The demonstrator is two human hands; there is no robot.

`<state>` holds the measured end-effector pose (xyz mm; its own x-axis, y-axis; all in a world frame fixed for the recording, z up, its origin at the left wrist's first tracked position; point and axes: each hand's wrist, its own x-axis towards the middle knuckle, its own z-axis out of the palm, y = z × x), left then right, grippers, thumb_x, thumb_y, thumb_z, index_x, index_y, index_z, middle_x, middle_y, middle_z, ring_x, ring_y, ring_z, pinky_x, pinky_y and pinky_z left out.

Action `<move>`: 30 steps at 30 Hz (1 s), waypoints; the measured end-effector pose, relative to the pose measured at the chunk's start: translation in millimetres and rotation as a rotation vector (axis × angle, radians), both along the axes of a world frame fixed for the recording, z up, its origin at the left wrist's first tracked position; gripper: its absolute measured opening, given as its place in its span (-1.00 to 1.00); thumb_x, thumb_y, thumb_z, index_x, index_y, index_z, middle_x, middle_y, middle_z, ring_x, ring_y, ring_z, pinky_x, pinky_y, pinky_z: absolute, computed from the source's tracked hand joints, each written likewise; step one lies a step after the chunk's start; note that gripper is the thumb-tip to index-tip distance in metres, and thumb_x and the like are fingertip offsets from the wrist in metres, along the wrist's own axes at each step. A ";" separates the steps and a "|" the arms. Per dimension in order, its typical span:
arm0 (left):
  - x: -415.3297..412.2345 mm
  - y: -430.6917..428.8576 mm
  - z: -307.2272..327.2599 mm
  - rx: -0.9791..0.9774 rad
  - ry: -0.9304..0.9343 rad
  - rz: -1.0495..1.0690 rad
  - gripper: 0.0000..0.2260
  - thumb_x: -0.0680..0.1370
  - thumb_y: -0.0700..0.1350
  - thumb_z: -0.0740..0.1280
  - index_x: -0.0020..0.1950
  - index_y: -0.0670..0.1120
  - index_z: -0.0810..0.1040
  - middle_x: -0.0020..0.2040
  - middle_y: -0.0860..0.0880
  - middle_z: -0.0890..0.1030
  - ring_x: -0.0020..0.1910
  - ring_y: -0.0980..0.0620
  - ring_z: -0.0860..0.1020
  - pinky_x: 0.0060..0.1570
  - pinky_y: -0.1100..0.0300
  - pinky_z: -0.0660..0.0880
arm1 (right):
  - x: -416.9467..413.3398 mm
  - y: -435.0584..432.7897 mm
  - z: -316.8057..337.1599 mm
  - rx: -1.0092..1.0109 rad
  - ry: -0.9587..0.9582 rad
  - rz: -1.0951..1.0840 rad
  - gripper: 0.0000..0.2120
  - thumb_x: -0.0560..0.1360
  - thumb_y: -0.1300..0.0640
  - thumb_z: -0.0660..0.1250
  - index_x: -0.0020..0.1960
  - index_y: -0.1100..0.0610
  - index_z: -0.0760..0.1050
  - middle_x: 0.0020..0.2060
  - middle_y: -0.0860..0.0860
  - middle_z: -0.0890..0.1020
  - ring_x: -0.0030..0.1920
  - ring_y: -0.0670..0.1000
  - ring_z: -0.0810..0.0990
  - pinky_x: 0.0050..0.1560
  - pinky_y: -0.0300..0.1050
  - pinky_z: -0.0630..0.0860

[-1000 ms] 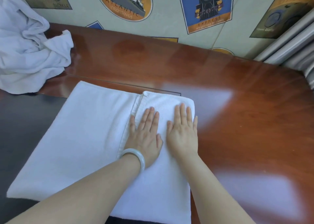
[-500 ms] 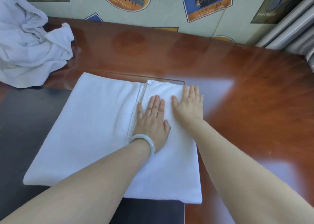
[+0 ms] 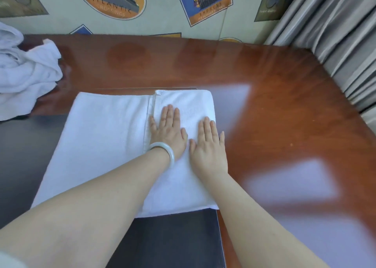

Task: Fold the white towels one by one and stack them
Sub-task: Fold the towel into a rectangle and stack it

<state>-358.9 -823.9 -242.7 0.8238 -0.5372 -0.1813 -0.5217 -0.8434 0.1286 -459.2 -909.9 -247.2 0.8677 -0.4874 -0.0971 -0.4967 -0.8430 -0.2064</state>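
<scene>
A white towel [image 3: 101, 137] lies flat in front of me, its right part folded over so a hemmed edge runs down the middle. My left hand [image 3: 167, 130], with a pale bangle on the wrist, presses flat on the folded flap just right of that hem. My right hand [image 3: 208, 145] lies flat beside it, fingers straight, near the towel's right edge. A crumpled heap of white towels [image 3: 24, 72] sits at the far left.
The towel rests on a dark mat [image 3: 173, 239] laid over a glossy brown wooden table [image 3: 284, 109]. A wall with travel posters [image 3: 114, 1] runs behind the table. Grey curtains [image 3: 335, 44] hang at the right.
My right hand has slid back toward me along the folded flap after reaching its far end. My left hand stays pressed flat by the hem. The view has shifted slightly.
</scene>
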 end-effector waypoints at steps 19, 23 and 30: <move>-96.5 96.4 -1.4 -0.149 0.024 -0.319 -0.41 0.60 0.19 -0.30 0.61 0.03 -0.13 0.60 0.04 -0.23 0.56 0.05 -0.30 0.53 -0.04 -0.29 | -174.0 18.3 21.7 0.599 -0.208 -0.194 -0.24 0.44 0.38 0.22 0.32 -0.41 0.25 0.14 -0.36 0.42 0.16 -0.21 0.47 0.04 -0.41 0.40; -108.2 99.3 -8.8 -0.134 0.010 -0.322 -0.42 0.61 0.18 -0.24 0.61 0.02 -0.13 0.60 0.01 -0.24 0.57 0.01 -0.29 0.53 -0.13 -0.21 | -156.9 38.0 16.2 0.453 -0.216 -0.296 -0.54 0.49 -0.04 0.30 0.32 -0.30 0.23 0.09 -0.35 0.41 -0.06 -0.23 0.53 -0.15 -0.19 0.50; -104.8 101.9 -14.4 -0.083 -0.009 -0.343 -0.45 0.63 0.13 -0.18 0.62 0.04 -0.10 0.62 -0.01 -0.17 0.58 0.00 -0.23 0.52 -0.23 -0.11 | -160.8 36.4 7.7 0.052 -0.051 -0.191 -0.74 0.43 0.23 0.13 0.10 0.07 0.31 -0.39 -0.04 0.43 -0.39 0.09 0.29 -0.48 -0.07 0.15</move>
<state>-463.7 -722.0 -257.1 0.5941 -0.7955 -0.1191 -0.7744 -0.6057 0.1831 -620.1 -873.5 -239.5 0.7645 -0.6391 -0.0846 -0.6342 -0.7221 -0.2763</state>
